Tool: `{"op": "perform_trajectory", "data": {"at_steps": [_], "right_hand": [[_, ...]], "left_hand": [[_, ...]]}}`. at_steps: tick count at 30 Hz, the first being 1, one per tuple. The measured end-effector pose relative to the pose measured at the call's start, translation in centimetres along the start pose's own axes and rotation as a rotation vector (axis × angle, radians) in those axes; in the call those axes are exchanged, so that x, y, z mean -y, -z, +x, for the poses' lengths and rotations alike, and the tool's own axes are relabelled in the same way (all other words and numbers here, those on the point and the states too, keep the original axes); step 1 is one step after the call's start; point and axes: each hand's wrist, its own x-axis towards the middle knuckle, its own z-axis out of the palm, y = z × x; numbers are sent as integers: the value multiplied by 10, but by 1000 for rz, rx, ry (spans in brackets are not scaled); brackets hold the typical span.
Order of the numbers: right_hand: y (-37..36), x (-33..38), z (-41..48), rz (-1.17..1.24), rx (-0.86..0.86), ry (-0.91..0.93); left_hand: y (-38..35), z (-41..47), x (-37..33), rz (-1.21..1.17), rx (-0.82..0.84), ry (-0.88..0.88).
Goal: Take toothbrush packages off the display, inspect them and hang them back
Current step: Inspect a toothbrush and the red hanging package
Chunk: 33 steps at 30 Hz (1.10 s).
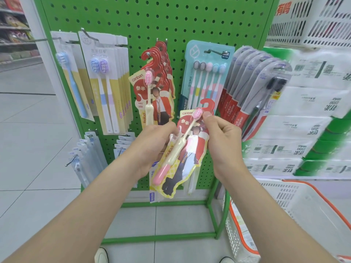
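Note:
I hold a red canban toothbrush package (187, 149) with a cream and pink brush in front of the green pegboard display (171, 25). My left hand (153, 147) grips its left edge at mid-height. My right hand (218, 137) pinches its upper right part, thumb near the pink bristles. The package is tilted, its top to the upper right. More canban packages (157, 88) hang on a hook just above my left hand.
Other toothbrush packs hang on the board: yellow-white ones (108, 82) at left, a teal multi-pack (205, 76), Colgate packs (250, 88) at right. Stacked tissue packs (303, 111) stand to the right. A white basket (284, 215) sits on the floor at lower right.

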Motion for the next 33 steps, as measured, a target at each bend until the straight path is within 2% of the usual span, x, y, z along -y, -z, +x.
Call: {"op": "perform_trajectory", "data": {"at_steps": [2,5,8,13,20,26,29,33], "right_hand": [[2,2,0,37,5,-25],[1,8,-4,148,128,-103],[2,7,-4,161,183,-120],[3,5,-3,188,127,-160],[4,8,-4,189,109,-182],[4,9,-3,214,89,-162],[4,7,-3,203,88,-153],[5,2,0,177,71,-141]], "left_hand": [[0,-1,0,-56,24,14],[3,1,6,-135,68,-5],[6,3,8,-166,90,0],[4,1,8,-185,147,21],[-2,0,8,-231,136,-4],[-3,-9,1,-158,229,-58],[1,-10,3,4,302,-130],[2,-9,8,156,252,-170]]}}
